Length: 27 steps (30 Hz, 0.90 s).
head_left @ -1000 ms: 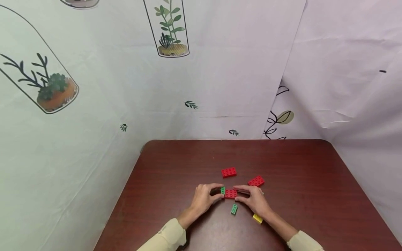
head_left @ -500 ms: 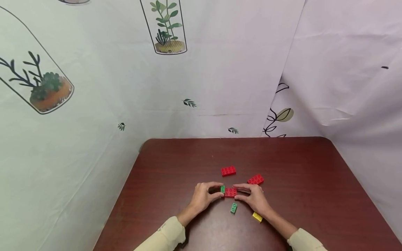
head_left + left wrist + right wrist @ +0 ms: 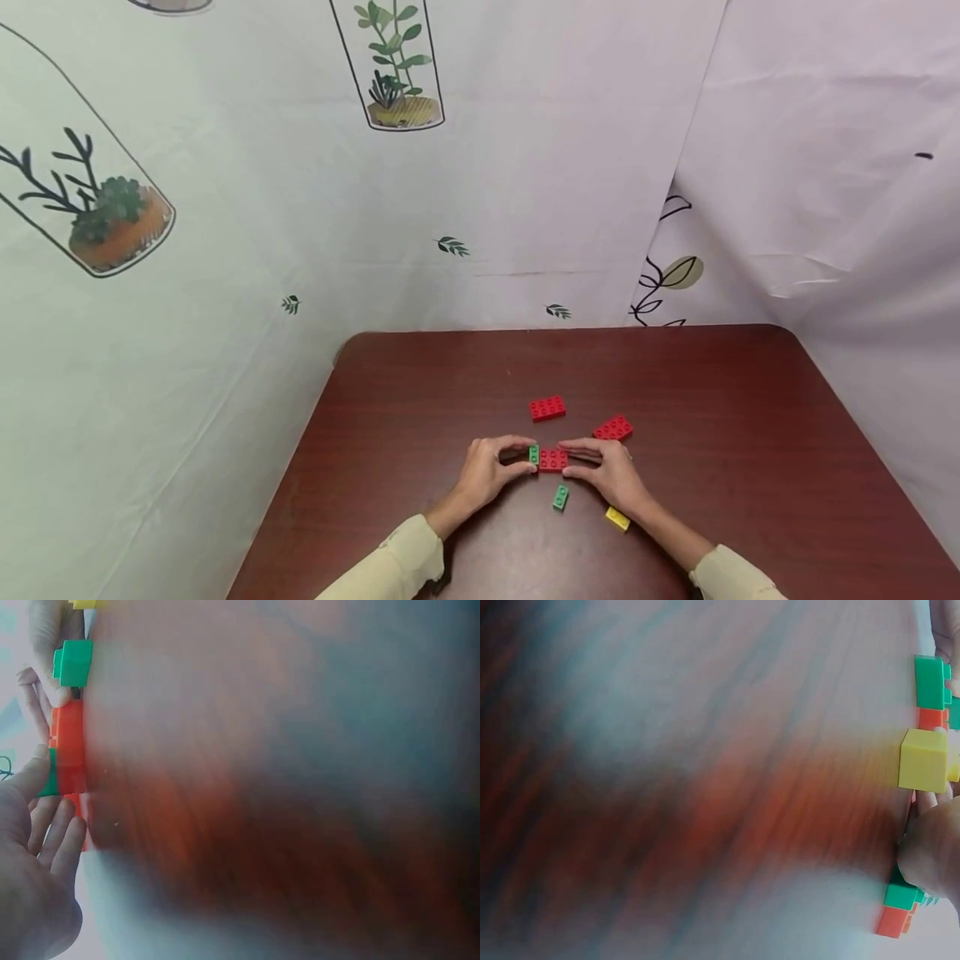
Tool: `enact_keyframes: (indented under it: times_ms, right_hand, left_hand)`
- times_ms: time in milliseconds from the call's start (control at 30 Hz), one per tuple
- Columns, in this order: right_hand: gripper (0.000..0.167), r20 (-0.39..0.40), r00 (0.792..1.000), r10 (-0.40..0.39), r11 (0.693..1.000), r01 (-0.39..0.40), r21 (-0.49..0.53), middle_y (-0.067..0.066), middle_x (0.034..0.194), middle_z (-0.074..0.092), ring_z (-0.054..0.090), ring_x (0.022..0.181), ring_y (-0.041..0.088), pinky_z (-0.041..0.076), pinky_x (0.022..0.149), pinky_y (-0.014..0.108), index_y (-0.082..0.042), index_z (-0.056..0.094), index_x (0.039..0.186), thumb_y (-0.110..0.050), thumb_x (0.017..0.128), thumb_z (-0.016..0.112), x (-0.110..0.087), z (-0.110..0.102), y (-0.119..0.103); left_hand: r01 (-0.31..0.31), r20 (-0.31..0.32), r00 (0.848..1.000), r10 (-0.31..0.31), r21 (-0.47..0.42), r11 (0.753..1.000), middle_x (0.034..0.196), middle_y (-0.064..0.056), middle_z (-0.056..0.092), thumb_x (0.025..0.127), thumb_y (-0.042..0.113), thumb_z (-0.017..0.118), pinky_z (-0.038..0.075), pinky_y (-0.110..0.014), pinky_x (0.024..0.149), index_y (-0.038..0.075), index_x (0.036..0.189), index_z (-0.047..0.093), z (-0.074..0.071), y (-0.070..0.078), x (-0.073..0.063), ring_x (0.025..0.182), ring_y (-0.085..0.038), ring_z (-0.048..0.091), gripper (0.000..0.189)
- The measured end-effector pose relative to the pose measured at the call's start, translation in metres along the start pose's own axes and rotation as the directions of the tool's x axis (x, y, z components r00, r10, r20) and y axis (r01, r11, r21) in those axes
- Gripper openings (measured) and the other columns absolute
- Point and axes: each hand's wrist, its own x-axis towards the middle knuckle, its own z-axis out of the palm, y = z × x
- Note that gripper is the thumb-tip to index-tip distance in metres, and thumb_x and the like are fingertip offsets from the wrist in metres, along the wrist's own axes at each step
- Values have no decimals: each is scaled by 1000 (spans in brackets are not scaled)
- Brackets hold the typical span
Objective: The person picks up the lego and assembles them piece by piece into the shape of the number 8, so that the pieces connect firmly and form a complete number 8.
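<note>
- Near the middle of a dark reddish-brown table [image 3: 420,383], we see a studded red brick [image 3: 553,461] between two bare hands, with a small green brick [image 3: 534,454] on top of its left end.
- On the left, we find the left hand [image 3: 483,477] with thumb and forefinger curved into a pinch on the small green brick, thumb on the near side, forefinger on the far side. The left wrist view shows its other fingers extended below the thumb.
- On the right, we see the right hand [image 3: 611,479] pinching the free end of the red brick the same way. We cannot tell how its other fingers lie.
- Just in front of the red brick, we notice a loose green brick [image 3: 561,497]; nearer the right wrist lies a yellow brick [image 3: 618,518].
- Beyond the hands, we make out a far red brick [image 3: 547,408] and, just behind the right hand, an angled red brick [image 3: 612,428].
- In the right wrist view, we also see a partly hidden green brick [image 3: 903,892] beneath that hand.
- Around the table, we see a pale wall covering [image 3: 510,183] printed with plants, and cream sleeves [image 3: 405,554] on both forearms.
</note>
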Motion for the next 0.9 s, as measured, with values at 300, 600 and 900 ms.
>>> enact_keyframes:
  times_ms: [300,600,900]
  right_hand:
    - [39,-3,1000,-8,1000,8,8,12,115,79,76,108,27,63,88,33,-4,79,122,-10,86,89,-2,-1,0]
    - [41,7,999,36,998,-36,41,11,120,78,75,112,27,62,91,32,-4,77,126,-9,87,88,-2,-2,0]
    - [50,68,997,33,989,-43,141,20,132,71,69,122,38,60,97,35,3,68,136,-5,90,85,-3,-6,-1]
  left_hand:
    - [-23,-6,1000,23,2,1000,105,-2,81,87,21,88,61,-19,81,14,119,79,7,-5,-2,95,-9,77,34]
    - [10,3,1000,-10,-6,1000,108,-2,80,87,19,89,60,-19,83,14,121,78,8,-3,-1,98,-9,76,36]
    - [30,13,999,-29,-25,999,107,-1,80,87,19,89,61,-20,83,17,122,77,9,-4,-1,98,-9,76,37]
